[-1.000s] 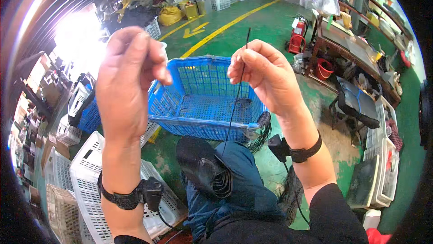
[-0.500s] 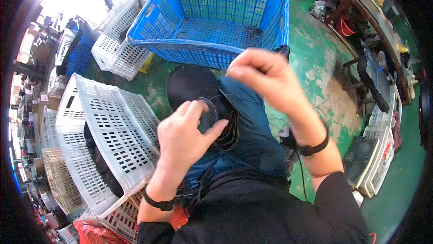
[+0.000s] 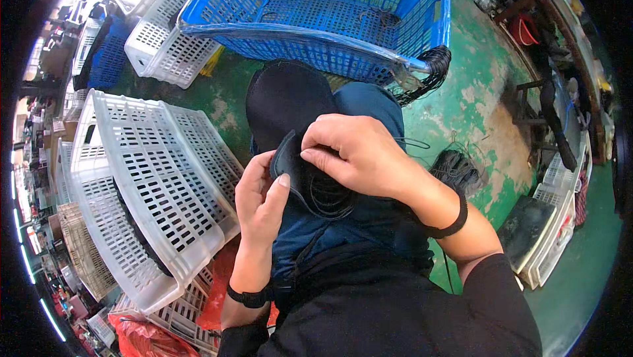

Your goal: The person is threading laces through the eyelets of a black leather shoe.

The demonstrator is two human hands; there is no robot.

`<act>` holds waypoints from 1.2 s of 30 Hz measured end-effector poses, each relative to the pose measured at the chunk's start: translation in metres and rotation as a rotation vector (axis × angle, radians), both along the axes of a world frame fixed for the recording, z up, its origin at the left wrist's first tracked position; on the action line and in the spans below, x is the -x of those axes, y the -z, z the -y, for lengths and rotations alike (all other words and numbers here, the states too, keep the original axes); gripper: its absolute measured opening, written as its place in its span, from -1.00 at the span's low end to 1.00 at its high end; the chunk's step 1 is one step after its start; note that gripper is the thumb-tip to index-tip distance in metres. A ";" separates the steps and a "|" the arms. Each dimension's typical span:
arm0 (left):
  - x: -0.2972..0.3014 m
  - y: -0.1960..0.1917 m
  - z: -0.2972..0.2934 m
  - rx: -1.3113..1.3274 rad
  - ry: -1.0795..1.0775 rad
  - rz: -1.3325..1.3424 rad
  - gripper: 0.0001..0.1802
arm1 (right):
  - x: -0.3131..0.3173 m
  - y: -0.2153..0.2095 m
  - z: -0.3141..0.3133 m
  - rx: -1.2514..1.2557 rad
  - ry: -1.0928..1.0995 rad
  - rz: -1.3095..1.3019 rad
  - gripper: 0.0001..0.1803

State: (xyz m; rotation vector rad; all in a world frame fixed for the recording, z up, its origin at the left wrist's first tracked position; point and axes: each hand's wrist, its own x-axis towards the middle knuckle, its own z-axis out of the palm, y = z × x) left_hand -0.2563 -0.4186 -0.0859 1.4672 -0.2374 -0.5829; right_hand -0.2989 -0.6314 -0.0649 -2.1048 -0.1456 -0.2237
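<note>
A black fabric pouch-like piece (image 3: 298, 179) with thin black cords lies on my lap over blue trousers. My left hand (image 3: 259, 200) grips its left edge, thumb on top. My right hand (image 3: 353, 154) presses down on the piece from above, fingers curled and pinching the thin black cords (image 3: 330, 199) against the fabric. A larger black piece (image 3: 285, 96) covers my knee beyond them. Both wrists wear black bands.
A blue plastic crate (image 3: 316, 40) stands on the green floor just ahead, a bundle of black cords (image 3: 432, 70) hanging at its right corner. White slotted crates (image 3: 158, 179) are stacked at my left. Another cord bundle (image 3: 455, 169) lies on the floor at right, near a white crate (image 3: 550, 225).
Both hands came down from in front of my face, where the right held a thin black cord, to my lap. They now close on the black fabric piece.
</note>
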 end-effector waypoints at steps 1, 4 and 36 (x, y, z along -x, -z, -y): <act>0.000 0.000 0.000 -0.001 0.002 -0.003 -0.64 | 0.000 -0.001 0.000 0.019 -0.007 -0.021 -0.87; 0.000 0.000 0.002 -0.019 0.025 0.028 -0.61 | -0.002 -0.005 0.001 0.056 -0.020 -0.045 -0.84; -0.013 -0.116 0.052 -0.334 0.078 0.893 -0.91 | 0.048 0.027 0.042 0.057 0.213 -0.103 -0.72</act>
